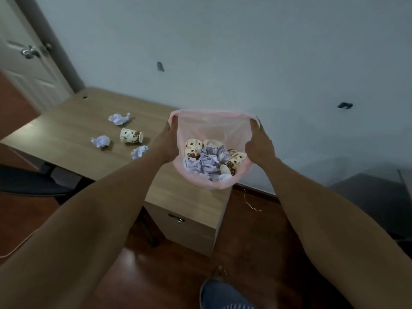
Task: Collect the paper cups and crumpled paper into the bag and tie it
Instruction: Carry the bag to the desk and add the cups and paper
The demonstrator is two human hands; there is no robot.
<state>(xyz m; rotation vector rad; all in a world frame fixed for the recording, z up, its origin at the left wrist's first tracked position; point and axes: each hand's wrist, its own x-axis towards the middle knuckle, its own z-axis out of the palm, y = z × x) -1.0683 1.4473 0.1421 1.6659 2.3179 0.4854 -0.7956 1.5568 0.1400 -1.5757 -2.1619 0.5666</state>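
A thin pink plastic bag [211, 121] is held open above the right end of the wooden desk [66, 139]. My left hand [168, 141] grips its left rim and my right hand [259, 146] grips its right rim. Inside the bag lie patterned paper cups [193, 148] and crumpled pale purple paper [209, 161]. On the desk to the left lies one patterned paper cup [131, 136] on its side, with three crumpled paper balls around it: one behind [119, 118], one at the left [101, 141], one in front [139, 152].
The desk stands against a pale wall, with a drawer unit [185, 221] under its right end. A dark chair [31, 181] sits at the left, a door [24, 52] at the far left. My foot [219, 273] stands on the wooden floor. A dark object [374, 197] sits at right.
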